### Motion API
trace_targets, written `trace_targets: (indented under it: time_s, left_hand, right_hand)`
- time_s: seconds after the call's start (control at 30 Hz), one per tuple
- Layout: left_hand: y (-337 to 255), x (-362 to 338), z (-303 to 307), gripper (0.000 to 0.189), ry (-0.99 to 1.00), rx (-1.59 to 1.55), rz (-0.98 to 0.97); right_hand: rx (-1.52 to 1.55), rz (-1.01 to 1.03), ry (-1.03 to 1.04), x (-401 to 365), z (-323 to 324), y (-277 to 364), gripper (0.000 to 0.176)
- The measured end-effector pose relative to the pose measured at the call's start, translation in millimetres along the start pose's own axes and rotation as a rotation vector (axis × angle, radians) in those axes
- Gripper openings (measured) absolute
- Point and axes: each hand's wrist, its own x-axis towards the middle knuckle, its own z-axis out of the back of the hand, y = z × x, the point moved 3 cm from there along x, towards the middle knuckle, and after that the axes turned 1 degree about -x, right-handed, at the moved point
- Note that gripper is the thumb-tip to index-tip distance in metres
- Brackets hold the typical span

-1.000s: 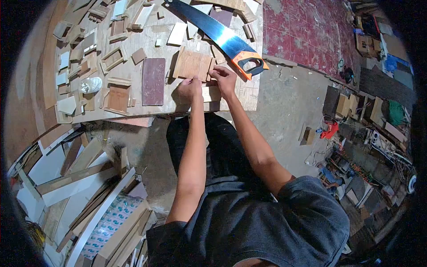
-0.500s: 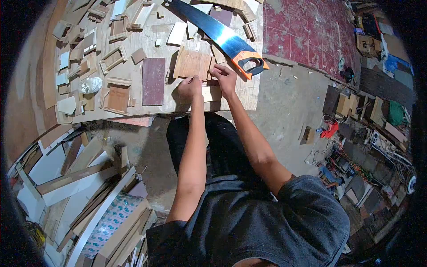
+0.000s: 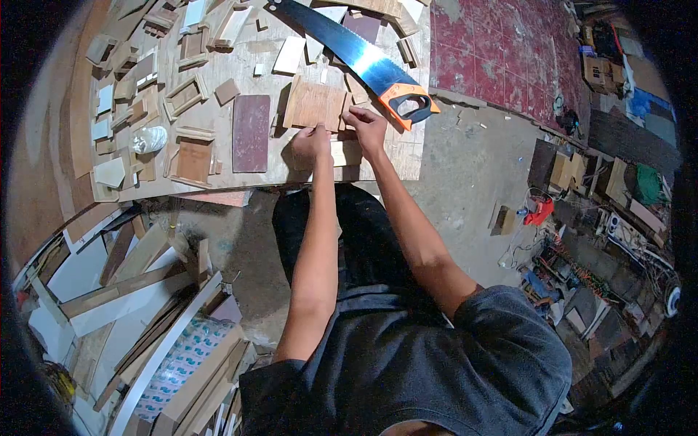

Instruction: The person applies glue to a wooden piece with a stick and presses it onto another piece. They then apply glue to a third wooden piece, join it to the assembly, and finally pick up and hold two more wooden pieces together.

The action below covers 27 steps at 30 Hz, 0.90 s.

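Tabletop [image 3: 392, 158] across upper left and upper centre, lower edge just above mid-frame; handsaw [image 3: 350, 49], upper centre, narrows room rightward; dark red board [image 3: 251, 134] narrows it leftward; wooden panel [image 3: 315, 104] between, likely light, stiff, best held by side edges; left hand [image 3: 313, 144], right hand [image 3: 368, 129] beside it, fingers narrow, whether pinching cannot tell

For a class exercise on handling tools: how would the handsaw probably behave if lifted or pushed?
The handsaw would probably feel handle-heavy, since its chunky orange-and-black handle sits at one end. Its long, thin-looking metal blade may flex slightly when lifted. With the blade's broad face up, it would likely slide rather than roll if pushed.
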Motion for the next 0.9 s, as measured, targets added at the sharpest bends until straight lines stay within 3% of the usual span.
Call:
trace_targets:
  time_s: [0.13, 0.6, 0.77, 0.9]
  left_hand:
    - [2, 1, -1, 0.024, 0.015, -0.039, -0.002]
    - [1, -3, -2, 0.013, -0.022, -0.128, 0.017]
    - [3, -1, -1, 0.015, -0.016, -0.108, 0.013]
    - [1, 0, -1, 0.021, 0.014, -0.067, 0.026]
  right_hand:
    - [-0.042, 0.066, -0.017, 6, 3, -8, 0.027]
    - [0.053, 0.009, -0.074, 0, 1, -8, 0.03]
    - [0.034, -0.014, -0.083, -1, 1, -7, 0.029]
    - [-0.012, 0.083, -0.064, 1, 1, -8, 0.026]
